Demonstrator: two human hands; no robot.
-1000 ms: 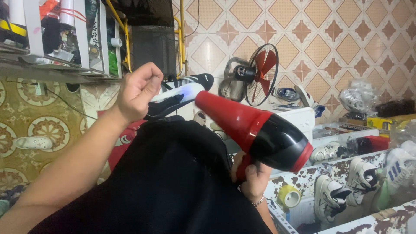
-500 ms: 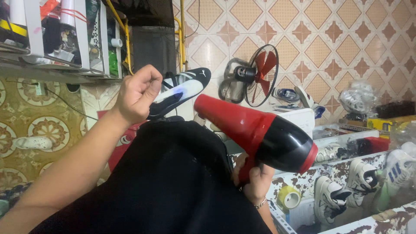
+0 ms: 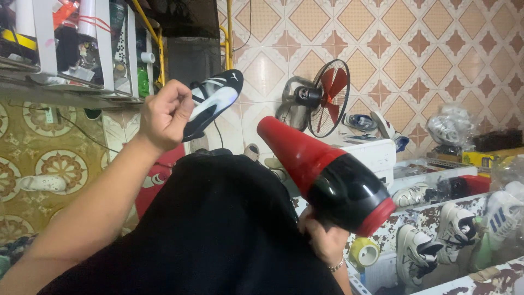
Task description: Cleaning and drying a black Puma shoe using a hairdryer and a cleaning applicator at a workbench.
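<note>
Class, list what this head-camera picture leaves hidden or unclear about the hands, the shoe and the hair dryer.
- Shoe: heel end hidden behind the left hand.
- Hair dryer: handle covered by the right hand.
- Right hand: partly hidden behind the black garment.
- Hair dryer's switch: not visible.

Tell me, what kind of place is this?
Probably a shoe cleaning or repair shop: sneakers line the tiled ledges, the left hand holds a black-and-white shoe, and the right hand aims a red hair dryer.

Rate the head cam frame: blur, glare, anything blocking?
Head view: mostly sharp, even indoor light; left hand and black-and-white shoe slightly soft. Small sheen on the red-and-black hair dryer, no blown glare. A dark garment blocks the lower centre, partly hiding the right hand.
</note>
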